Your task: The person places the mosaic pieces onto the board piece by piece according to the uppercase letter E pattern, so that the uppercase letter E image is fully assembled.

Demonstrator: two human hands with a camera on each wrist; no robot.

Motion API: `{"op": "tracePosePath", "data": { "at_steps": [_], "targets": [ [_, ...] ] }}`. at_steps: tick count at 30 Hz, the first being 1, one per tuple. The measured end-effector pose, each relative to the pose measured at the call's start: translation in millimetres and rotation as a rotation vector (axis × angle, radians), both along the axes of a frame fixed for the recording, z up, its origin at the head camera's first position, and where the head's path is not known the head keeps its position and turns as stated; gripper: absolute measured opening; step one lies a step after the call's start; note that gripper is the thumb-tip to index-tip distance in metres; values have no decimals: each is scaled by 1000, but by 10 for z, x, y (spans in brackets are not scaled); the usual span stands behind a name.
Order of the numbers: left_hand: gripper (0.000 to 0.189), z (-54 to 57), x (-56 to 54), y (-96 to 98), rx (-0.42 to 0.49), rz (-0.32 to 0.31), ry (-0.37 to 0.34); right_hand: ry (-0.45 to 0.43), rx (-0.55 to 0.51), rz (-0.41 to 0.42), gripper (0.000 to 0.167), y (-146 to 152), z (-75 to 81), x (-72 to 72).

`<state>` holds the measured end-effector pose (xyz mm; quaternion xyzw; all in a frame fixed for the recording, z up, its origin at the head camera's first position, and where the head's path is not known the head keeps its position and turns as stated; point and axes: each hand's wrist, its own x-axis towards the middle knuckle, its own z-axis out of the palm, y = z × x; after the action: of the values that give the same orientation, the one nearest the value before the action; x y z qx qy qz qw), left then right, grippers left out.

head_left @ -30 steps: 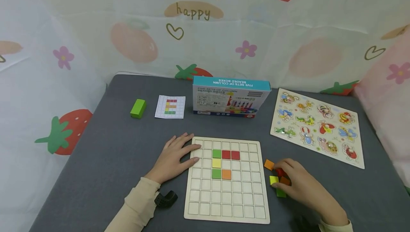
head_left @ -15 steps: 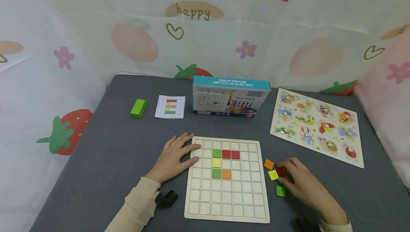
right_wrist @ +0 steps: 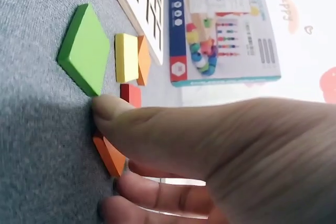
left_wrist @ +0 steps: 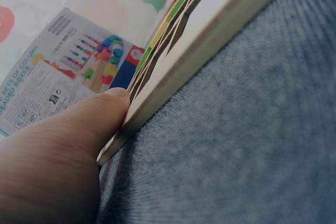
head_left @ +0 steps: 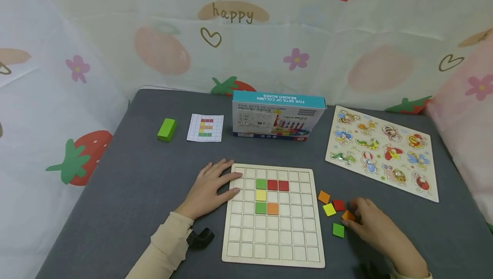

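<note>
My left hand (head_left: 208, 191) rests with relaxed, spread fingers on the upper left edge of a pale wooden grid board (head_left: 269, 253). In the left wrist view the thumb touches the board's rim (left_wrist: 173, 77). Green, yellow, red and orange square tiles sit in some of the board's upper cells. Right of the board, my right hand (head_left: 379, 227) pinches an orange tile (head_left: 348, 215) between thumb and fingers, low over the cloth. Beside it lie a red tile (head_left: 339, 205), a yellow tile (head_left: 329, 209), another orange tile (head_left: 324, 197) and a green tile (head_left: 338, 230).
A cardboard toy box (head_left: 277, 116) stands behind the board. Left of it are a pattern card (head_left: 193, 129) and a green block (head_left: 167, 130). An insect puzzle board (head_left: 377, 172) lies at the right. A patterned cloth (head_left: 246, 56) hangs behind the dark table.
My right hand has moved slightly right and toward the front, spreading the clustered tiles. The red tile now lies free of the fingers. My left hand stays on the board.
</note>
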<state>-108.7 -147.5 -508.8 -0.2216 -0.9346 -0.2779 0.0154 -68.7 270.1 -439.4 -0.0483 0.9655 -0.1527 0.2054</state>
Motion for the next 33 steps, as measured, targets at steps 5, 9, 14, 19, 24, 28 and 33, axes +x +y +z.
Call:
{"op": "tracePosePath", "data": {
  "at_steps": [5, 9, 14, 19, 24, 28, 33],
  "targets": [
    [47, 6, 0, 5, -4, -1, -5, 24, -32, 32, 33, 10, 0, 42],
    [48, 11, -4, 5, -4, -1, -5, 55, -67, 75, 24, 11, -6, 67],
    [48, 13, -6, 4, -1, -3, -6, 60, -58, 95, 25, 5, 2, 64],
    [48, 13, -1, 3, -5, -7, -7, 118, -22, 126, 25, -23, 27, 76],
    [48, 11, -1, 1, -9, -2, -6, 228, -12, 169, 26, -74, 67, 72],
    [48, 14, -1, 4, -11, -1, -3, 264, -25, 197, 26, -134, 111, 51],
    [48, 25, 6, 10, -5, 2, -4, 273, -30, 234, 26, -227, 151, 5]
  ]
}}
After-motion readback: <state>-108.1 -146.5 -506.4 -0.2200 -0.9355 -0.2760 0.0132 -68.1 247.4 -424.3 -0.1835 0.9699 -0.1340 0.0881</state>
